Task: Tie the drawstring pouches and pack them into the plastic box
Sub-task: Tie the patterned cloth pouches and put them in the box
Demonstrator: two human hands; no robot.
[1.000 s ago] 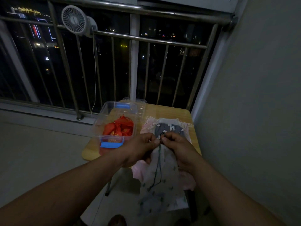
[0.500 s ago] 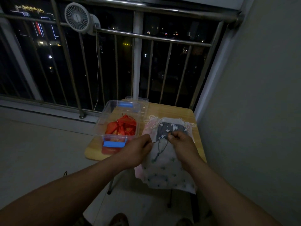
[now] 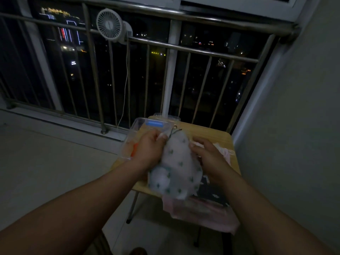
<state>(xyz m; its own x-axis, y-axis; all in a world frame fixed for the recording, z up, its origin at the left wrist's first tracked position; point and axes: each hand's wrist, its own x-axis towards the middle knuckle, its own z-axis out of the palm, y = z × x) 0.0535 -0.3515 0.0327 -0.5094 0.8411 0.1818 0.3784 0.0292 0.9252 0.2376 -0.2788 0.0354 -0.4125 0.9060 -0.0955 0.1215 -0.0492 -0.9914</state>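
The clear plastic box point(image 3: 133, 126) stands on the left part of the small wooden table point(image 3: 209, 134), just left of the middle of the frame, and its blue latch point(image 3: 154, 124) is on the far end. Inside it only a little of some red-orange items point(image 3: 135, 151) can be seen, because the left hand point(image 3: 150, 150) covers most of the box. This hand has its fingers curled around the neck of a white pouch point(image 3: 176, 162) with small green figures, and it holds the pouch in the centre of the frame, above the table and beside the box. The long axis of the pouch goes from the lower middle of the frame upward; the gathered mouth with the dark drawstring point(image 3: 174, 131) points up, toward the railing point(image 3: 193, 49), and the wide bottom points toward the person. The right hand point(image 3: 207, 157) is at the right side of the pouch, but the blur does not allow to tell whether it grips or only touches. Under it a dark pouch point(image 3: 211, 188) lies on pink pouches point(image 3: 202, 214) at the right part of the table.
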